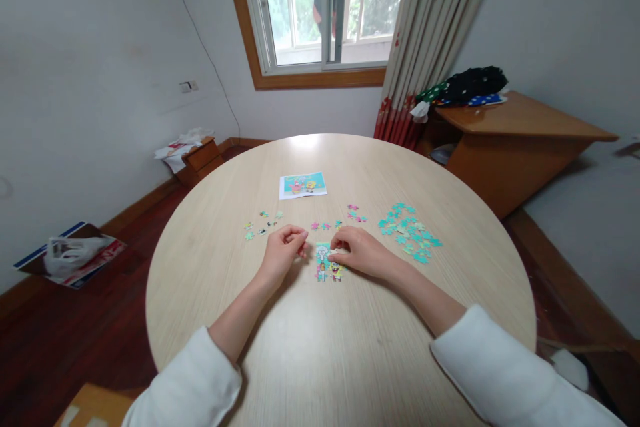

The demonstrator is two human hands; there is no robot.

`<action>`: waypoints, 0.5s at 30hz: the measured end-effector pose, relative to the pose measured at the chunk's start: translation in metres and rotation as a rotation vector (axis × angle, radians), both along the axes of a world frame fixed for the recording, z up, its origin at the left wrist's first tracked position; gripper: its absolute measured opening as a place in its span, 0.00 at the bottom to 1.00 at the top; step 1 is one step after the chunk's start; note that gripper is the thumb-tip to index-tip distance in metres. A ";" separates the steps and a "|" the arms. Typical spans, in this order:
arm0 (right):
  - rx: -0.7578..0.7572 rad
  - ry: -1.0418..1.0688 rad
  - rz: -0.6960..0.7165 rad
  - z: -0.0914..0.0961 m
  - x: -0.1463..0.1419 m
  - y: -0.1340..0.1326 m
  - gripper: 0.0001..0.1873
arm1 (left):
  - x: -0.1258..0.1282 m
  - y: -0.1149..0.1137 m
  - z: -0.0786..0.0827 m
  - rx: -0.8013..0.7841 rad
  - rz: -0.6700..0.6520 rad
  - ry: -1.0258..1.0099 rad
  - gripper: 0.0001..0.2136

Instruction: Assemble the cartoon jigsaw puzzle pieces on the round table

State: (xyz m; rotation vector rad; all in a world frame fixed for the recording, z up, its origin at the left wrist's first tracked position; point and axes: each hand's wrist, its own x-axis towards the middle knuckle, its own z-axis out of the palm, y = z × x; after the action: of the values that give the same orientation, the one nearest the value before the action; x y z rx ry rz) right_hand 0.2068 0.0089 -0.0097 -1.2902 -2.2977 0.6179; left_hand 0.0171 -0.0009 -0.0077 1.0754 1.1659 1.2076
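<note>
Narrow, with thumb and fingertips drawn close, the person's right hand [359, 250] bends over the block [321, 265] of joined puzzle pieces. From where I stand I can't make out whether a piece sits in that pinch. Their left hand [283, 247] is loosely curled, thumb near forefinger; whether it holds anything is hidden from me too.

The block lies on the table straight in front of the person, between the two hands. It is just to the left of the right hand's fingertips, which cover its far right corner, so the right is the nearer hand; the left is just off the other side, apart from it. What shows of the block runs longer away from the person than across, though its covered edge leaves that uncertain. Cartoon figures show on it.

Beyond it lie a few pink pieces [326, 226], with a small scatter [249, 236] to the left and a blue-green pile [411, 228] to the right. Farther off, a card [303, 185] shows pink and yellow figures on blue; any lettering along its top is too small to read. Past the table [340, 360], at left on the floor, a board [107, 255] carries white capitals on red, one seemingly an N, beside a clear bag [73, 255] lying on it.
</note>
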 end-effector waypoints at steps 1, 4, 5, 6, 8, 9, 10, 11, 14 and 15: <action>-0.013 0.009 -0.002 0.000 0.000 0.000 0.03 | 0.000 0.000 0.000 -0.002 0.001 0.000 0.16; -0.041 0.037 -0.005 0.000 0.000 -0.001 0.03 | 0.000 0.000 0.000 -0.001 0.002 0.001 0.16; -0.046 0.048 -0.005 0.000 0.000 -0.001 0.04 | 0.000 0.000 -0.001 0.000 0.002 -0.001 0.15; -0.055 0.061 -0.005 0.001 -0.001 -0.001 0.04 | 0.000 0.000 -0.001 0.000 0.002 -0.002 0.15; -0.093 0.097 -0.003 0.001 -0.001 -0.002 0.04 | 0.000 0.000 -0.002 -0.001 -0.001 -0.004 0.15; -0.124 0.122 0.000 0.002 -0.002 -0.002 0.04 | -0.001 0.000 -0.002 -0.002 -0.002 -0.004 0.15; -0.159 0.152 0.003 0.001 -0.002 -0.002 0.03 | -0.001 0.001 -0.003 -0.002 -0.005 -0.004 0.15; -0.191 0.183 0.007 0.001 -0.003 -0.002 0.02 | -0.001 0.001 -0.003 -0.004 -0.010 -0.003 0.15; -0.239 0.281 0.015 -0.002 -0.004 -0.002 0.01 | -0.001 0.001 -0.005 -0.008 -0.041 0.000 0.15; -0.237 0.311 0.013 -0.003 -0.004 -0.002 0.01 | -0.001 0.001 -0.005 -0.011 -0.058 0.002 0.15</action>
State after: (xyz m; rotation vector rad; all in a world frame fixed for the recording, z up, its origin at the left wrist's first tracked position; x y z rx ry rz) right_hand 0.2029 0.0069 -0.0128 -1.1840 -2.0246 1.0428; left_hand 0.0163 0.0000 -0.0130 1.0951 1.1339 1.1548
